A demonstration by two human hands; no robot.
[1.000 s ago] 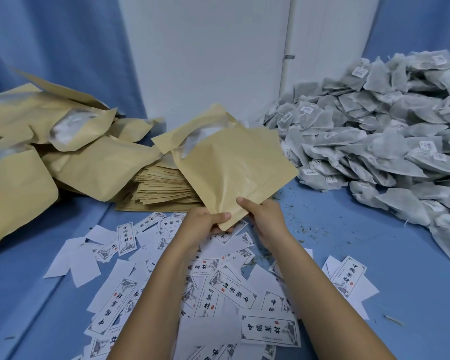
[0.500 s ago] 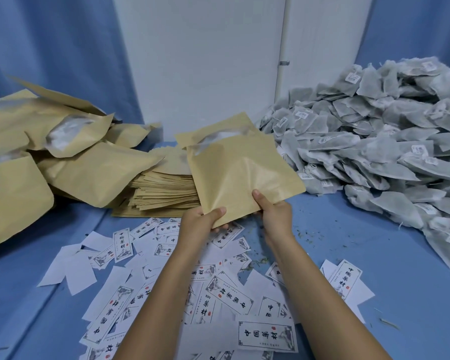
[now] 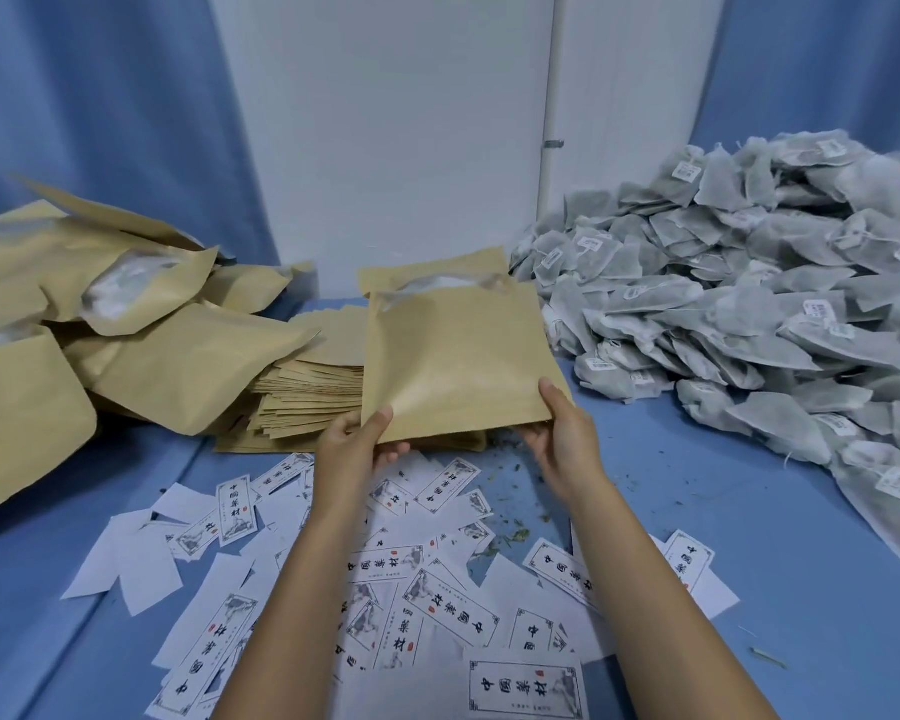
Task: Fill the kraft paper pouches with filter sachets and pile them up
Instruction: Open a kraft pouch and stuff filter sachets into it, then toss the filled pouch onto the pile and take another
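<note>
We are holding one kraft pouch (image 3: 453, 356) upright over the middle of the blue-covered bench (image 3: 775, 589), both hands on its bottom edge. Our left hand (image 3: 357, 449) is pinching the lower left corner, thumb lying on the front face, fingers tucked behind. Our right hand (image 3: 562, 439) is gripping the lower right corner the same way, thumb on the front. The pouch mouth is facing up and gaping slightly, showing a pale lining. Whether anything is inside, we cannot tell.

Just behind and left of the held pouch, a stack of flat pouches (image 3: 307, 392) is lying on the bench, and the held pouch is covering its right part. Further left, a heap of puffed pouches (image 3: 126, 324) is sprawling, some with open mouths showing the same pale lining, the nearest one leaning onto the flat stack. On the right, well apart from our hands, the filter sachets (image 3: 749, 314) are lying in a big grey mound, many carrying small white tags.

Near us, printed paper labels (image 3: 437, 605) are lying scattered under our forearms, some face up with black characters, some blank side up. Green crumbs (image 3: 505, 537) are sitting among the labels, right of centre. A white wall panel (image 3: 385, 122) and blue curtains (image 3: 100, 96) are standing behind the bench.
</note>
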